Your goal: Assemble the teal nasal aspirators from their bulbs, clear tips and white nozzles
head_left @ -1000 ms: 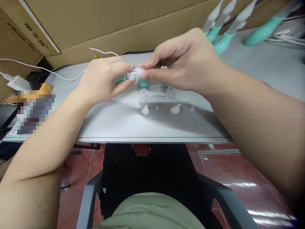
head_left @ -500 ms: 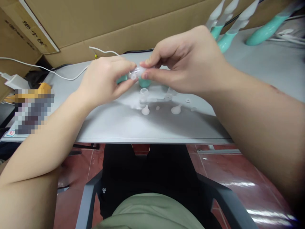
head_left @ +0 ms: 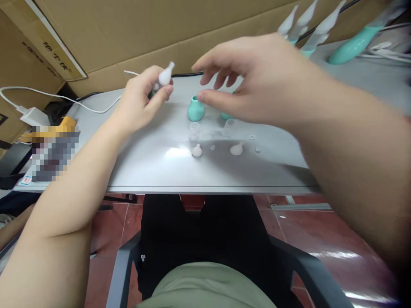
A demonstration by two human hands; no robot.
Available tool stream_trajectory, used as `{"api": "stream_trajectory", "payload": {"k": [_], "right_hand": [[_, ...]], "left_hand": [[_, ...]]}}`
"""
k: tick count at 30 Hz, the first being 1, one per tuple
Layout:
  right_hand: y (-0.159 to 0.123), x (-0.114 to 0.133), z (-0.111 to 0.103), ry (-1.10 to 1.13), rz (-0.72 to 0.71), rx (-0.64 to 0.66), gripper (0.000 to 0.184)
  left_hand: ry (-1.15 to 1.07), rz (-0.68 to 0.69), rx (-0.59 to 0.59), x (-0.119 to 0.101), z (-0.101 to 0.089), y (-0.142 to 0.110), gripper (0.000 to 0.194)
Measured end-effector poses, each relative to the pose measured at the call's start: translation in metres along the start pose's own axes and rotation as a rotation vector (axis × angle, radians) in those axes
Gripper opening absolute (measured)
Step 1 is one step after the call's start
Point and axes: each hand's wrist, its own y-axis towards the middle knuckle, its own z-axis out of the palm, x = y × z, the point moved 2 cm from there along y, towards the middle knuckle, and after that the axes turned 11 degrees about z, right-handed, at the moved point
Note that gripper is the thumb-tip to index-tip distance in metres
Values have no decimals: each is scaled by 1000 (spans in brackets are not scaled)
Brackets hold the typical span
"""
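My left hand (head_left: 144, 96) is closed around a nasal aspirator (head_left: 165, 76), whose white nozzle points up and away. Its clear and teal lower part is mostly covered by my fingers. Nothing is in my right hand (head_left: 237, 79), which hovers with fingers apart over the table. Below its thumb stands a teal bulb (head_left: 195, 109). A second teal bulb (head_left: 226, 116) is largely hidden behind that hand. Nearer to me are two clear cups (head_left: 194, 131), (head_left: 229, 127), two white nozzles (head_left: 197, 150), (head_left: 236, 149) and several small discs (head_left: 252, 137).
Assembled aspirators (head_left: 317, 32) stand at the back right, beside a teal one lying down (head_left: 356, 45) near white cables. At the left are a white charger (head_left: 35, 117), a yellow object (head_left: 67, 124) and a blurred-out item (head_left: 54, 156). Cardboard (head_left: 128, 34) walls the back edge.
My right hand has let go of the nozzle and opened. My left hand has moved left and turned the aspirator, so its white nozzle now shows pointing up.
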Motion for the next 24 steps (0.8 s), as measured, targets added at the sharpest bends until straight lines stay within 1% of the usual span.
{"api": "stream_trajectory", "payload": {"k": [1,2,3,4,5,6,7,9,10,12,14,16,18,20,21,22,23,24], "right_hand": [[-2,-2,-8,-38,-11,47,32],[-3,-4,-16,-58,-43,48,22],[-5,-6,-20,-87,-90,98,15],[-5,-8,-22,-108,-144,167,10],[-6,-11,-22,-123,-181,243,7],[-7,-14,-19,-137,-198,327,7],[-7,-19,-15,-149,-198,403,8],[-9,-29,-4,-150,-193,506,7],[-10,-34,1,-137,-205,533,5],[-14,-43,9,-92,-261,547,11],[-18,-49,13,-63,-334,513,17],[-22,-51,15,-68,-405,474,12],[-26,-50,18,-79,-449,458,10],[-27,-47,21,-83,-441,470,8],[-26,-45,22,-84,-425,488,8],[-26,-44,23,-80,-408,509,11],[-26,-43,24,-72,-391,528,14],[-26,-43,25,-66,-377,542,16]], "left_hand": [[-26,-43,0,6,-4,0,40],[-58,-89,10,14,-6,0,44],[-92,-126,15,24,-6,0,46],[-123,-148,-8,33,-6,-1,50],[-145,-168,-35,43,-4,-2,58],[-178,-183,-4,51,0,-3,64],[-193,-186,-14,57,4,-3,71],[-203,-184,41,66,10,-5,83],[-190,-186,60,69,12,-6,89],[-140,-212,101,75,12,-8,98],[-76,-241,118,81,10,-10,100],[-32,-246,129,85,7,-12,94],[-23,-226,109,86,5,-14,85],[-46,-211,93,87,7,-17,75],[-62,-209,85,90,10,-18,73],[-70,-213,67,93,14,-20,75],[-64,-219,33,98,18,-21,82],[-44,-220,-8,102,21,-23,93]]}}
